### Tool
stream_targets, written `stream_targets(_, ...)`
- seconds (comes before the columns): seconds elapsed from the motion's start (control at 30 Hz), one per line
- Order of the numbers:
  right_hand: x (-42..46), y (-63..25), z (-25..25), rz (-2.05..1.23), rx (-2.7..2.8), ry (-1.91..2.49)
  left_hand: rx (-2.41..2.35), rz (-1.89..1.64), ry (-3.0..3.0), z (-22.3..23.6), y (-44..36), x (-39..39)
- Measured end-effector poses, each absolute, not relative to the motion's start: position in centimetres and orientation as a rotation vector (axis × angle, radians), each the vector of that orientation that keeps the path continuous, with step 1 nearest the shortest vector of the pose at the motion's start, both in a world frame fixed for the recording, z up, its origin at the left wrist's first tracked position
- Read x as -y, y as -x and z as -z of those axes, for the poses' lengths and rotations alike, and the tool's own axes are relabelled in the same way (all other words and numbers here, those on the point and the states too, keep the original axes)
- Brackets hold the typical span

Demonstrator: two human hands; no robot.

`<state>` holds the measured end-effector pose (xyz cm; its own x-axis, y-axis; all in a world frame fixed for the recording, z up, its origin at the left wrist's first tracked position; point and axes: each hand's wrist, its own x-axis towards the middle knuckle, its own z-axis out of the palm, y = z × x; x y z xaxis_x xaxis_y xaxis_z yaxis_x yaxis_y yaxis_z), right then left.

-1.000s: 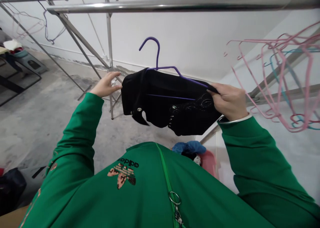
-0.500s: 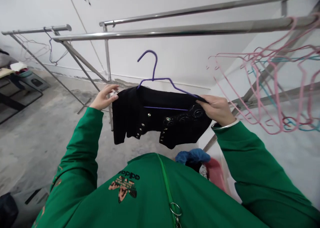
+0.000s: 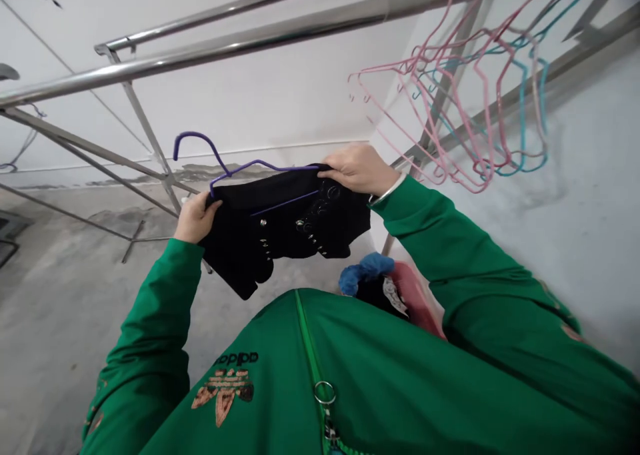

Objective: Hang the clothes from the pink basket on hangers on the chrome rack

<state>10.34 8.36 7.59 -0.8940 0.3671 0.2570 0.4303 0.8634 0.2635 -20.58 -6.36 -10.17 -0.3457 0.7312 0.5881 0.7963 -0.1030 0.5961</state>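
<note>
A short black cardigan (image 3: 280,235) with shiny buttons and dark round trim hangs on a purple hanger (image 3: 255,165) in front of me. My left hand (image 3: 196,218) is closed on its left shoulder, thumb on top, near the hanger's end. On the other side my right hand (image 3: 361,168) pinches the right shoulder. The hanger's hook sticks up free at the upper left, below the rail and apart from it. Its lower bar shows through the open neckline; its right end is hidden in the cloth.
A metal rail (image 3: 240,47) crosses above the cardigan, with a second rail behind. Pink hangers (image 3: 480,102) and blue hangers (image 3: 525,102) hang from it at the right. Below stands a pink basket (image 3: 417,302) holding a blue cloth (image 3: 367,272) and other clothes.
My left fingers, partly spread before, have closed on the cardigan's shoulder. The hanger and cardigan now tilt, with the hook leaning left. The view has turned to the right.
</note>
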Motion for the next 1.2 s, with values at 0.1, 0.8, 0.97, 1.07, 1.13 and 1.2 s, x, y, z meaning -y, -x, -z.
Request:
stream_targets(0.1,-6.8,-9.1,-8.2,0.508,2.747,0.661,2.077,1.442,1.642,9.6,20.0,6.2)
stream_targets(0.8,-11.7,-7.7,-0.3,0.087,2.186,1.124,2.243,1.251,1.313,6.8,16.8,11.2)
stream_targets(0.97,-13.5,-8.6,-4.1,-0.043,2.216,0.962,2.409,0.958,1.201,7.0,16.7,11.9)
stream_targets(1.07,-13.7,-8.3,-5.6,-0.061,2.219,0.963,2.49,0.908,1.227,7.0,17.0,12.1)
stream_targets(1.13,-13.5,-8.1,-6.2,-0.065,2.235,0.973,2.51,0.875,1.247,7.1,17.2,12.1)
stream_targets(1.2,-13.3,-8.1,-6.7,-0.085,2.253,0.991,2.469,0.776,1.187,7.2,17.3,12.0)
